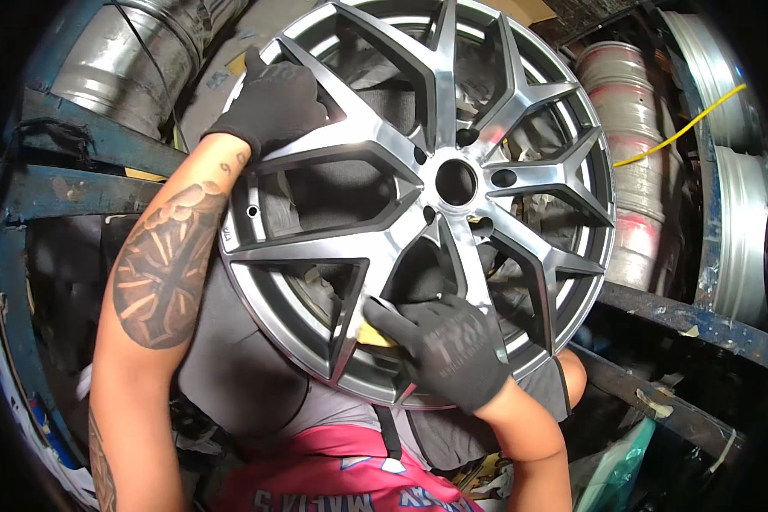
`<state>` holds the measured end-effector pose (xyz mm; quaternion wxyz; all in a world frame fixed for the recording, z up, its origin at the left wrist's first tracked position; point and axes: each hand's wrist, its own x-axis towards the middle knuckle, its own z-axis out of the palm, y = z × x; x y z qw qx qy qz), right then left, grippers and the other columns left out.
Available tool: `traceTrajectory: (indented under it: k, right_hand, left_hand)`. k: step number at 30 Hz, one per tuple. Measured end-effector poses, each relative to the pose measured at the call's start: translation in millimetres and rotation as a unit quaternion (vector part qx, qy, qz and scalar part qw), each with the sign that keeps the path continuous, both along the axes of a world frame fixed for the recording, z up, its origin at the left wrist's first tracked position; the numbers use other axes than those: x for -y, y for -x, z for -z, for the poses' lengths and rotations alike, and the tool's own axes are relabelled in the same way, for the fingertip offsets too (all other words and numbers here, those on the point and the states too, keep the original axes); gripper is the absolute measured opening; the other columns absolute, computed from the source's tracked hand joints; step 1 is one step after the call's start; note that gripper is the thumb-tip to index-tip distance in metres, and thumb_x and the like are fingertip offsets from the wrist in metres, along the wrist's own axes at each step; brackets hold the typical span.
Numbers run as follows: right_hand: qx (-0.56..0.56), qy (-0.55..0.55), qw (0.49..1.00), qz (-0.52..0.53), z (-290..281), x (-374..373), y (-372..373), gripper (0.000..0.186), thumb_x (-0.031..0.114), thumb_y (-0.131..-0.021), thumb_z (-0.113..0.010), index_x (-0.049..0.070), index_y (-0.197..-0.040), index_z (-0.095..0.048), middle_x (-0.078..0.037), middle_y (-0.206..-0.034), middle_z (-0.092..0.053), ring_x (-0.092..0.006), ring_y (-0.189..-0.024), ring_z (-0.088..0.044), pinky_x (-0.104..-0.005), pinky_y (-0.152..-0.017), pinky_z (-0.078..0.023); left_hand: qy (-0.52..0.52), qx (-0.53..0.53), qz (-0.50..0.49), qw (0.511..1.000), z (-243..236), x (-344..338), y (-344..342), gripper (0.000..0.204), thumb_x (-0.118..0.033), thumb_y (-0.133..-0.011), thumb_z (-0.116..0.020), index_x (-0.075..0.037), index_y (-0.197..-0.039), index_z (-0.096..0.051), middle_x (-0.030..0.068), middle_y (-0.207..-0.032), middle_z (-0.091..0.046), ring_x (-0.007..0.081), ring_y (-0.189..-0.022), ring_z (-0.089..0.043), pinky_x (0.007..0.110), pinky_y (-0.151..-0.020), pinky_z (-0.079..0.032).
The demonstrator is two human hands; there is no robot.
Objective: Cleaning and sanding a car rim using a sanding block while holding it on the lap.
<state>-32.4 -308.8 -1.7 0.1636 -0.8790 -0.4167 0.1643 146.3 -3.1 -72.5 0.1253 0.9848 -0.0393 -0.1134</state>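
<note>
A large alloy wheel [382, 241], with bright silver spoke faces and dark grey pockets, lies tilted across my lap. My left hand [275, 101], in a black work glove, grips it at the upper left, with the fingers closed around a spoke close to the rim. On the lower spokes is my right hand [452, 348], also in a black glove. Its fingers are bent over a small yellow pad [374, 335], pressed against a spoke's face. Most of the pad is hidden under the fingers, so I cannot tell its exact kind.
Blue metal rack beams [94, 189] run along the left, with another scuffed beam [691, 322] at the right. Stacked silver wheel rims [627, 111] stand at the right, and a metal barrel-like rim [115, 72] at the upper left. A yellow cord [681, 132] crosses the right side.
</note>
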Motion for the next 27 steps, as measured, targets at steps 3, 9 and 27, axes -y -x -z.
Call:
traceTrajectory:
  k: [3, 9, 27]
  right_hand:
    - [-0.006, 0.047, 0.999, -0.017, -11.8, 6.5, -0.6, 0.056, 0.015, -0.084, -0.065, 0.01, -0.139, -0.063, -0.004, -0.082, -0.065, -0.0228, -0.075, -0.064, -0.0388, -0.072, -0.049]
    - [0.028, 0.034, 0.999, -0.022, -7.9, 6.4, 5.2, 0.057, 0.015, -0.085, -0.065, 0.01, -0.141, -0.061, -0.004, -0.081, -0.063, -0.0219, -0.068, -0.062, -0.0386, -0.069, -0.048]
    - [0.162, 0.039, 0.986, -0.027, 9.3, -14.8, 9.5, 0.054, 0.015, -0.088, -0.06, 0.006, -0.142, -0.062, -0.001, -0.072, -0.055, -0.0162, -0.061, -0.056, -0.0329, -0.064, -0.048]
  left_hand:
    - [-0.065, 0.03, 0.014, 0.997, -3.3, 19.6, 2.2, 0.05, -0.043, -0.085, -0.065, 0.001, -0.103, -0.079, 0.0239, -0.111, -0.075, 0.0362, -0.116, -0.069, 0.069, -0.121, -0.016]
    - [-0.044, 0.126, 0.005, 0.991, 10.5, 1.6, 8.9, 0.04, -0.037, -0.083, -0.065, 0.002, -0.084, -0.074, 0.0242, -0.095, -0.074, 0.0368, -0.101, -0.07, 0.054, -0.115, -0.028]
    - [-0.051, 0.011, -0.004, 0.999, -15.8, 10.4, 4.4, 0.065, -0.058, -0.09, -0.06, 0.001, -0.11, -0.078, 0.0247, -0.117, -0.074, 0.0352, -0.118, -0.07, 0.071, -0.119, -0.011]
